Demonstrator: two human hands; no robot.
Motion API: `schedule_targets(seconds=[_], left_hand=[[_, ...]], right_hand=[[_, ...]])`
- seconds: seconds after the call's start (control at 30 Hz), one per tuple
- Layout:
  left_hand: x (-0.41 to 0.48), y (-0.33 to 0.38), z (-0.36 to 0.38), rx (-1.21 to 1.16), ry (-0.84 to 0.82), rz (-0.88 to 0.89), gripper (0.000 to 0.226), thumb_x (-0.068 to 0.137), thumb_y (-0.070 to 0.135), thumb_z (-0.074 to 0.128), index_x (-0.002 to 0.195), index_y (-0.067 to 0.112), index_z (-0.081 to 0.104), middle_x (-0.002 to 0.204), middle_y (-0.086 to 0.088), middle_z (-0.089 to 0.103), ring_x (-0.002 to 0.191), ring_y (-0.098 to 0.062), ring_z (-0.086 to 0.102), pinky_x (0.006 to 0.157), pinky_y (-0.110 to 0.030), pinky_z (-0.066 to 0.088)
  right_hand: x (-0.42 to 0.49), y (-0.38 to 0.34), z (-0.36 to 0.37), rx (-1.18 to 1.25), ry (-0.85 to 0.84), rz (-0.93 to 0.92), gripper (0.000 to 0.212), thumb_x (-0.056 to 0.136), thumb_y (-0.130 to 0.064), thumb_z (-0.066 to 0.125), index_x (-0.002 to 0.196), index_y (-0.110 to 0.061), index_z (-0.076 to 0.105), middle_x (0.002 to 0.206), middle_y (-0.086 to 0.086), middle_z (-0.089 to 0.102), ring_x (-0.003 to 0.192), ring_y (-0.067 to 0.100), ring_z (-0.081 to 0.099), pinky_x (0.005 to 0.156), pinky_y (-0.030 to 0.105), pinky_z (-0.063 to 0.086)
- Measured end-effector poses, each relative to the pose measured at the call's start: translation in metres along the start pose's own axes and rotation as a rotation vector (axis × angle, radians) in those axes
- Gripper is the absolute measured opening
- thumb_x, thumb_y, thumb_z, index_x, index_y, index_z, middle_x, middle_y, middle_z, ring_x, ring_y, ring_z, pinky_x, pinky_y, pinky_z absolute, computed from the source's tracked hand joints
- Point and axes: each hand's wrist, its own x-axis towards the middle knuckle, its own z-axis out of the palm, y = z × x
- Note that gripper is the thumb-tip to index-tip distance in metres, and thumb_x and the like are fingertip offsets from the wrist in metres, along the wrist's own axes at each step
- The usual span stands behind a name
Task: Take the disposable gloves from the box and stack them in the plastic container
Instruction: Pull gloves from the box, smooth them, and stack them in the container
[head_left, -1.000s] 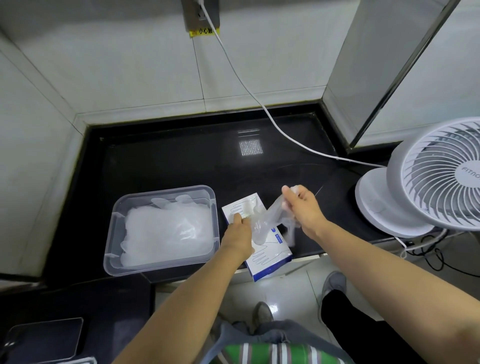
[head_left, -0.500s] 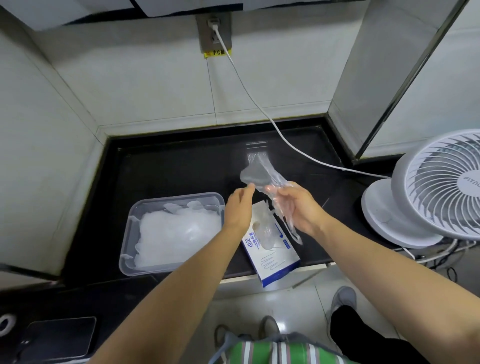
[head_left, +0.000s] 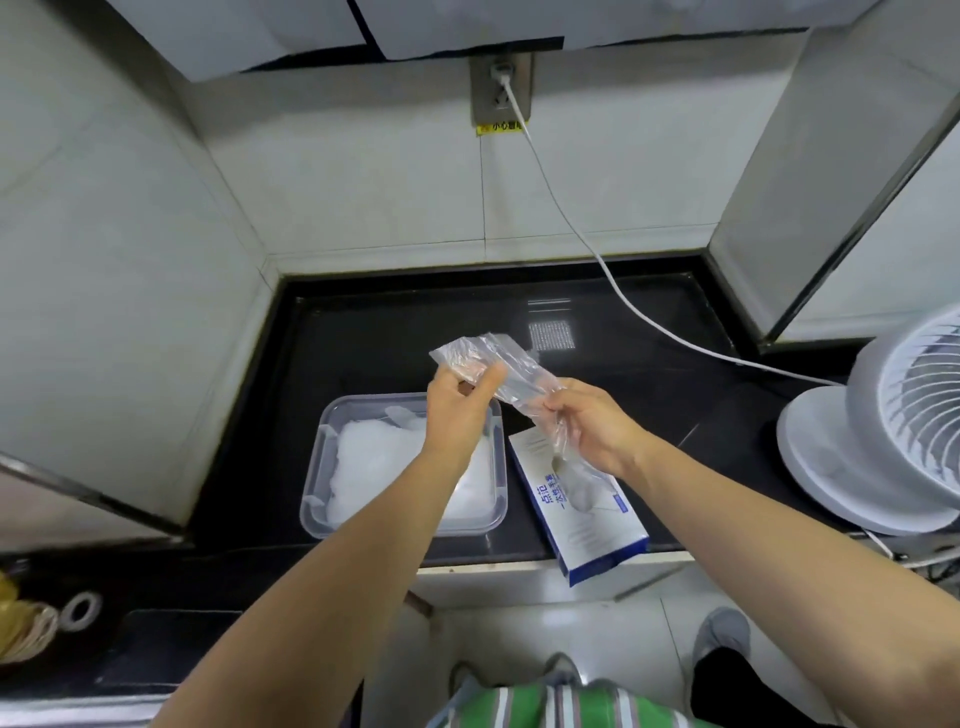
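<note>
Left grip (head_left: 457, 410) pinches crinkly clear glove (head_left: 514, 371).

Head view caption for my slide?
Left hand and right hand hold one clear glove; container and box sit below.

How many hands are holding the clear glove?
2. The left hand pinches one end of the glove above the plastic container; the right hand grips the other end above the box.

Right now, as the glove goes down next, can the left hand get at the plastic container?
Probably yes: the left hand is over the open plastic container with nothing between, though it and the right hand both pinch the glove.
</note>
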Motion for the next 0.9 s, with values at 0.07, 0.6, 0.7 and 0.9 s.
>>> schedule_targets(seconds=[0.07, 0.6, 0.7, 0.9], left_hand=[[0.002, -0.003, -0.014, 0.056, 0.012, 0.047, 0.029, 0.089, 0.019, 0.071, 0.111, 0.003, 0.061, 0.098, -0.006, 0.07, 0.088, -0.011, 0.068, 0.072, -0.016, 0.052], [-0.006, -0.012, -0.096, 0.322, -0.376, -0.128, 0.017, 0.092, 0.024, 0.067, 0.104, 0.013, 0.071, 0.087, 0.001, 0.068, 0.079, -0.009, 0.063, 0.065, -0.018, 0.049], [-0.002, -0.015, -0.118, 0.34, -0.394, -0.309, 0.027, 0.085, 0.034, 0.074, 0.104, 0.016, 0.069, 0.09, 0.003, 0.068, 0.086, -0.011, 0.064, 0.07, -0.022, 0.051], [0.0, -0.022, -0.15, 0.029, -0.171, -0.533, 0.021, 0.084, 0.025, 0.076, 0.101, 0.014, 0.07, 0.097, -0.007, 0.069, 0.09, -0.02, 0.066, 0.09, -0.039, 0.053]], right_hand=[[0.004, 0.003, 0.006, -0.102, 0.055, 0.011, 0.017, 0.09, 0.005, 0.052, 0.094, -0.007, 0.065, 0.074, 0.006, 0.066, 0.07, 0.017, 0.059, 0.065, 0.025, 0.051], [0.021, 0.012, 0.088, -0.72, -0.308, -0.063, 0.038, 0.089, -0.037, 0.07, 0.079, -0.002, 0.059, 0.07, 0.008, 0.054, 0.065, 0.013, 0.051, 0.067, 0.021, 0.044], [0.023, 0.014, 0.094, -0.648, -0.188, -0.146, 0.03, 0.094, -0.021, 0.066, 0.074, -0.005, 0.052, 0.061, -0.002, 0.041, 0.05, 0.004, 0.04, 0.05, 0.017, 0.037], [0.033, 0.012, 0.102, -0.478, 0.174, -0.269, 0.021, 0.096, -0.022, 0.056, 0.088, -0.003, 0.058, 0.075, 0.003, 0.062, 0.067, 0.012, 0.054, 0.063, 0.032, 0.049]])
